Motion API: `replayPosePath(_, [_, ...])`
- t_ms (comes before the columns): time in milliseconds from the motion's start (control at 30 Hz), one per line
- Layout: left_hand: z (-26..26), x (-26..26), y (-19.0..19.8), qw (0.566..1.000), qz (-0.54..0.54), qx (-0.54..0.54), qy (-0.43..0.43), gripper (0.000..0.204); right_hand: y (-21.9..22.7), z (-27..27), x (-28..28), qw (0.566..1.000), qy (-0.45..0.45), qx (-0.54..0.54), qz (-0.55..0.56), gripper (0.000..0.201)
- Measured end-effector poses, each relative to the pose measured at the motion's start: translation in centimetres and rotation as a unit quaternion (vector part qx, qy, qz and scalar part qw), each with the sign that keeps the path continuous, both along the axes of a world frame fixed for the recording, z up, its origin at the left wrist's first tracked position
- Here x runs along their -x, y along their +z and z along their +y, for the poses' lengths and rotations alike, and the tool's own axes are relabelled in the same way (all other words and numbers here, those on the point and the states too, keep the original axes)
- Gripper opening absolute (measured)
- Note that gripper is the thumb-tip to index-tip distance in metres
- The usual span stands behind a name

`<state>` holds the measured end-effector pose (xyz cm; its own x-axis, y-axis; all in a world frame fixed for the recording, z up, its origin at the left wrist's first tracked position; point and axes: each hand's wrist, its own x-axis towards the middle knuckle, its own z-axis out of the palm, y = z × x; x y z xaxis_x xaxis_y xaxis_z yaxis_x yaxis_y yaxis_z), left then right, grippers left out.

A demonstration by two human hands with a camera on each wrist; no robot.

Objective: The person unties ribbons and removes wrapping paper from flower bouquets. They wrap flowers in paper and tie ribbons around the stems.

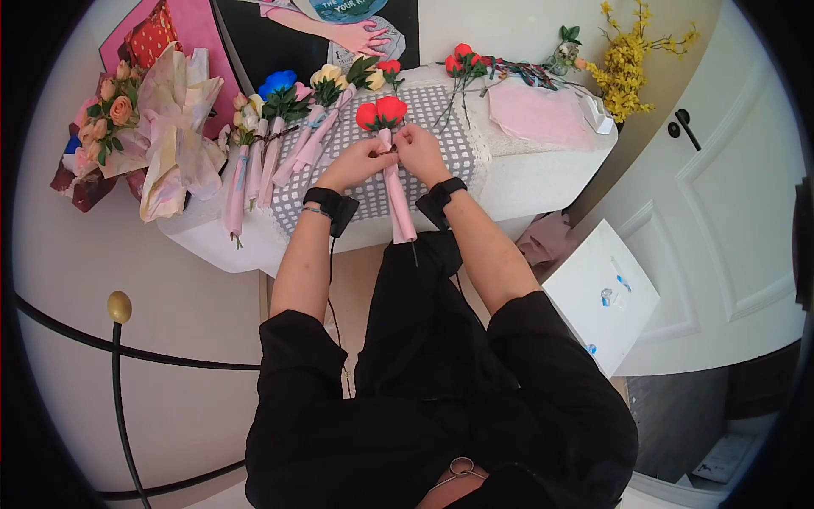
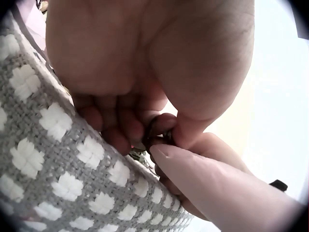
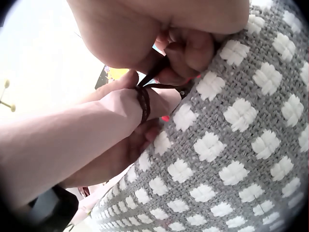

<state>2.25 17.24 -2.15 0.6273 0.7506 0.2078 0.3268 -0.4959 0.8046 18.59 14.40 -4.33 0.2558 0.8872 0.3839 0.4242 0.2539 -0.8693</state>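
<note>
A small bunch of red flowers [image 1: 381, 112] in a narrow pink paper wrap [image 1: 398, 202] lies over the table's front edge, blooms pointing away and a stem end sticking out below. A dark ribbon [image 3: 144, 104] circles the neck of the wrap. My left hand [image 1: 360, 165], at the neck's left side, pinches the ribbon between thumb and forefinger, its other fingers curled. From the other side my right hand [image 1: 421, 155] grips a stretch of ribbon that runs taut from the wrap in the right wrist view. The fingers partly hide the crossing of the ribbon.
Several pink-wrapped flowers [image 1: 270, 161] lie to the left on the grey-and-white checked cloth [image 1: 454, 140], beside a large bouquet [image 1: 182, 127]. Loose red flowers [image 1: 462, 64], pink sheets [image 1: 538, 114] and yellow blossom branches [image 1: 627, 72] are at the right. A white box [image 1: 602, 297] stands below right.
</note>
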Motion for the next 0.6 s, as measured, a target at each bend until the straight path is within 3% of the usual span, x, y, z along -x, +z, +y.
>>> replayPosePath(133, [0.4, 0.8, 0.0, 1.000, -0.022, 0.005, -0.009, 0.024, 0.3, 0.0, 0.0, 1.000, -0.003, 0.013, 0.002, 0.017])
replayPosePath(300, [-0.6, 0.3, 0.6, 0.999, 0.024, -0.037, 0.030, 0.023, 0.0, 0.2, -0.2, 1.000, 0.019, 0.019, 0.000, 0.018])
replayPosePath(533, [-0.2, 0.0, 0.5, 0.994, 0.076, -0.073, 0.011, 0.026, -0.3, 0.3, -0.6, 0.999, 0.053, 0.002, 0.006, 0.017])
replayPosePath(600, [-0.1, 0.0, 0.4, 0.996, 0.052, -0.072, -0.001, 0.024, 0.1, -0.3, -1.0, 0.989, 0.121, 0.031, 0.077, 0.014])
